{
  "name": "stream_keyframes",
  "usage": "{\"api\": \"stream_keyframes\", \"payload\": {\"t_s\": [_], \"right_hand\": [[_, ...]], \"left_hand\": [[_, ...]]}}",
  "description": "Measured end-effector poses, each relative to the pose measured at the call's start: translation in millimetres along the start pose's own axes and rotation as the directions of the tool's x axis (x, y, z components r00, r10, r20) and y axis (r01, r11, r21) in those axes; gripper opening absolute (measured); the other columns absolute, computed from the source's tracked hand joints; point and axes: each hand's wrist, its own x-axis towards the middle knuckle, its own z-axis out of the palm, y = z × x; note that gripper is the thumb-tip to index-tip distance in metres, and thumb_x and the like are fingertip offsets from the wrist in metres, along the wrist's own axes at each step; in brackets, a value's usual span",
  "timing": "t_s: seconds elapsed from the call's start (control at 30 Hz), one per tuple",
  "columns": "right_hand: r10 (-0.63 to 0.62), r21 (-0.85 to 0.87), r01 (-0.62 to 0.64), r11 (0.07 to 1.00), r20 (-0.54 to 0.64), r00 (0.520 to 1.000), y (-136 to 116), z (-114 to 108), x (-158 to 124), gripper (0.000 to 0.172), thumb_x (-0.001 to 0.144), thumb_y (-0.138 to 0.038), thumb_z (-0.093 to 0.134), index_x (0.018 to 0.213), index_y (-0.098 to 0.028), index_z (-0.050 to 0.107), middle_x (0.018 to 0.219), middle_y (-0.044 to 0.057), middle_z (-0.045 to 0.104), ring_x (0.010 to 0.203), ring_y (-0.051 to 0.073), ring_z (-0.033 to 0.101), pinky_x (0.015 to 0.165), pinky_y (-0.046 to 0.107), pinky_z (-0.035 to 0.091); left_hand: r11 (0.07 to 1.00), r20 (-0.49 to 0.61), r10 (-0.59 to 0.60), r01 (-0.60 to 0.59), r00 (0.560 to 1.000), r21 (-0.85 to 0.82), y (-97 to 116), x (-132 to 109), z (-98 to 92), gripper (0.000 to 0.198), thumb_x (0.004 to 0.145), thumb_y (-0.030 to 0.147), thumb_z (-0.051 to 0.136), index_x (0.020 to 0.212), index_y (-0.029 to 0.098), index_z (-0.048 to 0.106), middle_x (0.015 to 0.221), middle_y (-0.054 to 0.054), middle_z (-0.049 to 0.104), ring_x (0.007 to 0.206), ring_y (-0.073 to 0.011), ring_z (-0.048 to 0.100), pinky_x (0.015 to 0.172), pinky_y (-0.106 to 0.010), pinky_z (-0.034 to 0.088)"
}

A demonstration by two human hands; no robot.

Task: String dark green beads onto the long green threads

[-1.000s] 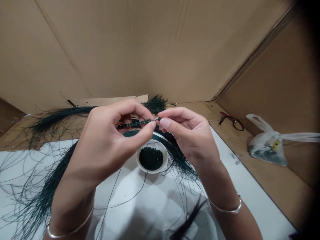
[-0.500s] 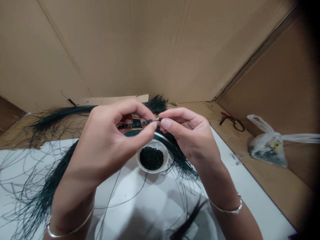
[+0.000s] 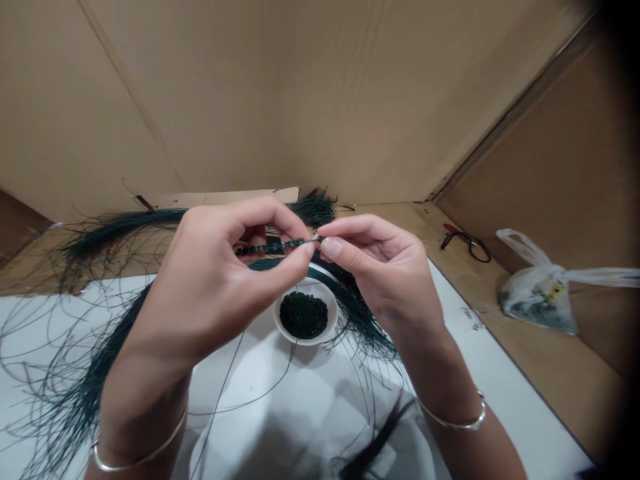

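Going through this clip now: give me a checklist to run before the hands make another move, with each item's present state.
1. Left hand grips the beaded strand: ok, thumb and fingers close on it.
2. Right hand is at the strand's end: ok, pinching there.
3. Exact seating of the last bead: cannot tell, too small and partly covered.
4. White bowl upright, with dark green beads inside: ok.
5. Loose green strands well away from the bowl: not ok, they curve close behind and beside it.
6. Plastic bag off the white surface: ok.
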Motion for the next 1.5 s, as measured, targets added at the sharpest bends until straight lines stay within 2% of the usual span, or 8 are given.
{"api": "stream_keyframes", "payload": {"t_s": [0.17, 0.33, 0.73, 1.03, 1.33, 1.5], "right_hand": [[-0.049, -0.057, 0.047, 0.997, -0.039, 0.998, -1.8, 3.1, -1.7, 0.013, 0.085, -0.014, 0.082, 0.088, -0.027, 0.082, 0.088, -0.004, 0.081, 0.086, 0.012, 0.077, 0.082, 0.025, 0.065], [-0.090, -0.074, 0.086, 0.994, -0.055, 0.994, -1.6, 4.7, -2.8, 0.015, 0.086, -0.013, 0.080, 0.090, -0.028, 0.082, 0.089, -0.005, 0.081, 0.086, 0.013, 0.077, 0.082, 0.026, 0.065], [-0.036, -0.054, 0.031, 0.998, -0.085, 0.996, 0.4, 7.7, -3.3, 0.008, 0.085, -0.022, 0.083, 0.088, -0.028, 0.080, 0.090, -0.002, 0.079, 0.088, 0.017, 0.075, 0.083, 0.033, 0.064], [-0.057, -0.072, 0.050, 0.996, -0.096, 0.994, 0.0, 6.9, -3.1, 0.014, 0.082, -0.020, 0.084, 0.091, -0.028, 0.078, 0.095, -0.002, 0.078, 0.091, 0.017, 0.075, 0.086, 0.033, 0.064], [-0.035, -0.018, 0.034, 0.999, -0.048, 0.998, 0.3, 6.0, -3.3, 0.014, 0.085, -0.017, 0.082, 0.093, -0.029, 0.078, 0.093, -0.003, 0.078, 0.090, 0.015, 0.075, 0.084, 0.029, 0.063], [-0.004, -0.027, 0.003, 1.000, -0.059, 0.998, -1.4, 7.4, -3.0, 0.011, 0.083, -0.022, 0.084, 0.090, -0.029, 0.078, 0.093, -0.002, 0.078, 0.091, 0.018, 0.075, 0.088, 0.035, 0.063]], "left_hand": [[1.000, 0.013, -0.003, 0.004, 1.000, -0.029, -3.7, 1.2, 0.3, 0.006, 0.081, 0.019, 0.078, 0.079, 0.025, 0.075, 0.076, 0.008, 0.073, 0.063, -0.0062, 0.067, 0.055, -0.012, 0.050], [1.000, -0.013, 0.003, -0.003, 1.000, -0.015, -3.7, 0.1, 1.9, 0.003, 0.083, 0.023, 0.078, 0.082, 0.024, 0.076, 0.076, 0.006, 0.073, 0.061, -0.0077, 0.064, 0.051, -0.016, 0.047], [0.999, -0.036, -0.015, 0.016, 0.999, 0.034, 2.2, -1.1, 2.8, 0.007, 0.078, 0.016, 0.075, 0.077, 0.024, 0.074, 0.071, 0.007, 0.071, 0.058, -0.0061, 0.061, 0.050, -0.014, 0.045], [0.996, -0.039, 0.030, -0.026, 0.999, 0.084, 4.2, -2.0, 3.8, 0.009, 0.079, 0.013, 0.073, 0.078, 0.022, 0.072, 0.072, 0.009, 0.070, 0.062, -0.0033, 0.060, 0.054, -0.011, 0.045], [0.996, -0.042, 0.038, -0.034, 0.998, 0.084, 4.5, -1.2, 2.9, 0.009, 0.079, 0.013, 0.074, 0.079, 0.023, 0.073, 0.073, 0.008, 0.070, 0.063, -0.0049, 0.061, 0.054, -0.012, 0.046], [0.996, -0.082, 0.021, -0.013, 0.996, 0.093, 5.3, -2.3, 3.8, 0.006, 0.081, 0.019, 0.076, 0.083, 0.024, 0.075, 0.074, 0.007, 0.071, 0.065, -0.0062, 0.062, 0.056, -0.013, 0.049]]}}
